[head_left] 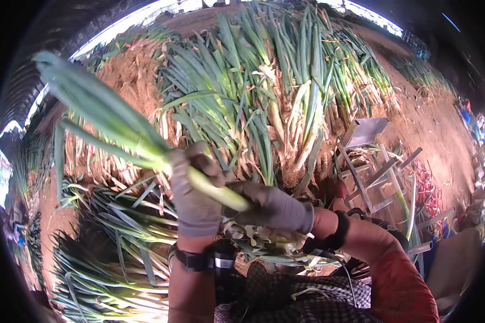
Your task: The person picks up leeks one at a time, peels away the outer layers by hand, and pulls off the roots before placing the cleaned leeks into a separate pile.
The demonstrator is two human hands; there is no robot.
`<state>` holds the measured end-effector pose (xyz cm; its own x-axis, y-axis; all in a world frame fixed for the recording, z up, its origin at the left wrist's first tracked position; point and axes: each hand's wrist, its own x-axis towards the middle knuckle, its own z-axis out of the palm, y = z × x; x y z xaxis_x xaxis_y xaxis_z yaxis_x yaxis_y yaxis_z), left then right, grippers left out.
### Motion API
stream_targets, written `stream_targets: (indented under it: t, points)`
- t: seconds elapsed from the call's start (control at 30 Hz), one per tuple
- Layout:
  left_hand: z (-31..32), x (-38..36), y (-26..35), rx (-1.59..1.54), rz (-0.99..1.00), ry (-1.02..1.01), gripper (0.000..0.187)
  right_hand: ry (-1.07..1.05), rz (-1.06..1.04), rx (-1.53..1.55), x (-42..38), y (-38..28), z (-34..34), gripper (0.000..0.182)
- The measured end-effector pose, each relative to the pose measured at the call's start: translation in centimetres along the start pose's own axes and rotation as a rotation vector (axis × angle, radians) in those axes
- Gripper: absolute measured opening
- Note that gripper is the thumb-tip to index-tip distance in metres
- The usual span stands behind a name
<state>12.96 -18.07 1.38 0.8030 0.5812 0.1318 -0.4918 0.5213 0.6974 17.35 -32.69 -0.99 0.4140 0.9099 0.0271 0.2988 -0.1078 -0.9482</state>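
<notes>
A long green onion (pixel 207 187) slants across the view, its leaves up at the left and its pale end low at the middle. Around its stalk my gloved left hand (pixel 195 202) is closed. My right hand (pixel 272 207), also gloved, has its curled fingers at the pale lower end; its fingertips are partly hidden. Below the left hand lies a pile of green onions (pixel 118 237) with pale stalks pointing inward. Peeled leaf scraps (pixel 269 239) lie under my hands, near my lap.
A large heap of upright green onions (pixel 285 81), roots soiled, stands ahead. A metal frame (pixel 369 183) is close on my right, with red strands (pixel 428 185) beyond it. Brown earth (pixel 434 129) stretches to the right. More onion piles stand at far left.
</notes>
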Motion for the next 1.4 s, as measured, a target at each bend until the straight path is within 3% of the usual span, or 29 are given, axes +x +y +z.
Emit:
stream_targets:
  t: [0.07, 0.2, 0.27, 0.3, 0.4, 0.43, 0.57, 0.63, 0.67, 0.73, 0.77, 0.8, 0.9, 0.93, 0.97, 1.0, 1.07, 1.13, 1.2, 1.27, 1.33, 1.4]
  points:
    - [-1.6, 0.5, -0.1, -0.072, -0.074, -0.085, 0.036, -0.076, 0.021, 0.426, 0.3, -0.1, 0.2, 0.055]
    - [-3.8, 2.1, 0.8, -0.217, -0.185, -0.110, 0.032, -0.229, 0.173, 0.306, -3.7, 1.5, 3.3, 0.049]
    - [-5.2, 2.8, 0.7, -0.460, -0.289, -0.074, 0.032, -0.294, 0.249, 0.316, -6.0, 1.4, 3.2, 0.051]
    - [-5.7, 2.9, 1.0, -0.370, -0.290, -0.191, 0.034, -0.347, 0.324, 0.327, -7.3, 1.2, 3.2, 0.054]
    - [-7.4, 3.6, 1.2, -0.409, -0.327, -0.110, 0.035, -0.287, 0.404, 0.510, -10.7, -0.1, 3.7, 0.056]
    - [-7.7, 3.4, 1.5, -0.389, -0.334, -0.114, 0.029, -0.206, 0.254, 0.513, -12.5, 0.3, 4.0, 0.057]
    - [-11.6, 5.2, 3.5, -0.393, -0.271, -0.130, 0.033, -0.266, 0.219, 0.758, -19.1, 0.8, 4.0, 0.046]
    - [-12.9, 5.7, 4.8, -0.405, -0.256, -0.116, 0.037, -0.162, 0.462, 0.172, -21.9, 0.2, 3.7, 0.047]
    - [-13.2, 5.7, 4.6, -0.397, -0.251, -0.115, 0.037, -0.167, 0.455, 0.176, -22.9, -0.7, 3.1, 0.047]
    - [-13.0, 5.5, 4.3, -0.252, -0.258, 0.158, 0.036, -0.220, 0.357, 0.122, -24.3, -2.9, 1.8, 0.052]
    - [-13.2, 5.7, 4.4, -0.151, -0.224, 0.214, 0.035, -0.359, 0.608, 0.220, -26.3, -1.3, 2.0, 0.056]
    - [-15.3, 6.6, 4.7, -0.210, -0.277, 0.115, 0.030, -0.400, 0.619, 0.223, -27.4, -1.3, 2.0, 0.056]
    - [-18.2, 8.2, 6.9, -0.120, -0.148, 0.255, 0.035, -0.375, 0.570, 0.049, -29.7, -2.4, 1.4, 0.057]
    - [-18.3, 8.6, 8.0, 0.049, -0.080, 0.402, 0.035, -0.351, 0.573, -0.048, -30.1, -3.0, 1.0, 0.057]
    - [-19.4, 9.1, 9.4, 0.019, -0.074, 0.394, 0.034, -0.324, 0.575, -0.188, -30.5, -3.6, 0.6, 0.057]
    - [-20.6, 9.8, 11.0, 0.268, -0.006, 0.370, 0.036, -0.290, 0.581, -0.361, -30.7, -4.3, 0.2, 0.057]
    - [-23.4, 11.3, 13.3, 0.178, 0.069, 0.426, 0.036, -0.212, 0.595, -0.772, -29.9, -5.8, -0.7, 0.057]
    - [-20.7, 10.3, 14.4, 0.091, 0.126, 0.432, 0.033, -0.124, 0.607, -1.125, -27.8, -6.4, -1.0, 0.058]
    - [-16.1, 8.0, 13.8, 0.109, 0.174, 0.478, 0.033, 0.025, 0.470, -1.257, -24.8, -5.9, -1.5, 0.058]
    - [-12.8, 6.2, 13.1, 0.101, 0.295, 0.405, 0.037, 0.218, 0.147, -1.094, -20.6, -4.2, -1.9, 0.060]
    - [-11.0, 5.0, 12.3, 0.080, 0.318, 0.280, 0.032, 0.434, -0.162, -1.132, -15.7, -3.6, -0.6, 0.060]
    - [-10.8, 4.7, 12.3, 0.127, 0.348, 0.174, 0.034, 0.389, -0.229, -1.028, -11.7, -1.6, 0.3, 0.058]
